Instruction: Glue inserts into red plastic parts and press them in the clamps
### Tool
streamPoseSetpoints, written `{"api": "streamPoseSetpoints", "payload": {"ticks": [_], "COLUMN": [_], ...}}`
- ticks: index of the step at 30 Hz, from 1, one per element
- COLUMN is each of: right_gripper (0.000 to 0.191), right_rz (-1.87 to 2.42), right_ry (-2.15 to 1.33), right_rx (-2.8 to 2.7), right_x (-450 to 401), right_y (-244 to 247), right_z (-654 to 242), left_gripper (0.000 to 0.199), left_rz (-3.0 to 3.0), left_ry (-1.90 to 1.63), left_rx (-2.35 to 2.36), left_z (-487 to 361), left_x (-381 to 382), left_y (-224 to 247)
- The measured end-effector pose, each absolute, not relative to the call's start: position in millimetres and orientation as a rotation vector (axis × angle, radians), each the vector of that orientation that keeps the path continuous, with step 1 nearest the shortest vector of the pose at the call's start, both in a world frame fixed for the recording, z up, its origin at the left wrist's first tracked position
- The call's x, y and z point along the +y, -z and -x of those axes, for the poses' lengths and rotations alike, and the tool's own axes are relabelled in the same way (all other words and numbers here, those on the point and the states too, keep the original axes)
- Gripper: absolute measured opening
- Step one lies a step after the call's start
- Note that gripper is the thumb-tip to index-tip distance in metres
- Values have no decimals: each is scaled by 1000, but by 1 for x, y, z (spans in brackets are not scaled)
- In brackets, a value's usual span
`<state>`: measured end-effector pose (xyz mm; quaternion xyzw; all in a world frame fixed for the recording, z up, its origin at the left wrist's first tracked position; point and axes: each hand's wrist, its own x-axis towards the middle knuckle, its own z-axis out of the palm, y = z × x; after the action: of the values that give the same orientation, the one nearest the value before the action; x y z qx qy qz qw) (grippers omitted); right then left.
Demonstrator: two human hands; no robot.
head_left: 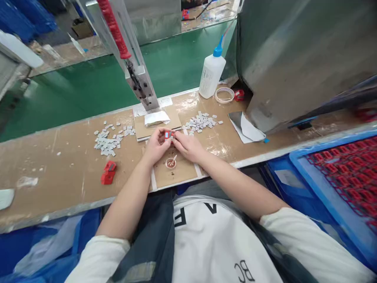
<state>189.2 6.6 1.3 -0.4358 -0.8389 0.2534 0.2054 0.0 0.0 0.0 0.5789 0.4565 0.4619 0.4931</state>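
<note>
My left hand (157, 146) is closed around a small red plastic part (168, 135) with a pale bluish face. From the other side, the fingertips of my right hand (186, 145) pinch the same part; whether they also hold a small grey piece I cannot make out. Just below the hands, a small round dish (171, 163) with a reddish-brown content and a whitish stick in it rests on the board. Small grey-white pieces lie in one pile (106, 141) on the left and another pile (200, 122) on the right. Several red parts (108, 173) sit left of my left forearm.
Behind my hands stands a metal press (144, 86) with a red handle (113, 27). A white bottle (212, 72) with a blue cap, a tape roll (224, 95) and a peeled sheet (247, 129) are at right. A blue crate (312, 177) holds many red parts.
</note>
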Motion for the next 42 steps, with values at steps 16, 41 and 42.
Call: {"api": "streamPoseSetpoints", "payload": {"ticks": [16,41,42], "right_gripper": [31,33,33], "right_rz": [1183,1198,1187], "right_ry": [-600,-797,-799], "right_rx": [-2355,-2218,-2203], "right_x": [4,2,2], "right_y": [-3,1,1], "right_z": [-191,-191,-192], "left_gripper": [32,26,27], "left_rz": [-1686,-1812,-1738], "left_ry": [-1066,-1044,-1036], "left_rx": [1187,1336,1301], "left_z": [2,-1,-1], "left_x": [-9,-13,-12], "left_y": [-9,-11,-11]}}
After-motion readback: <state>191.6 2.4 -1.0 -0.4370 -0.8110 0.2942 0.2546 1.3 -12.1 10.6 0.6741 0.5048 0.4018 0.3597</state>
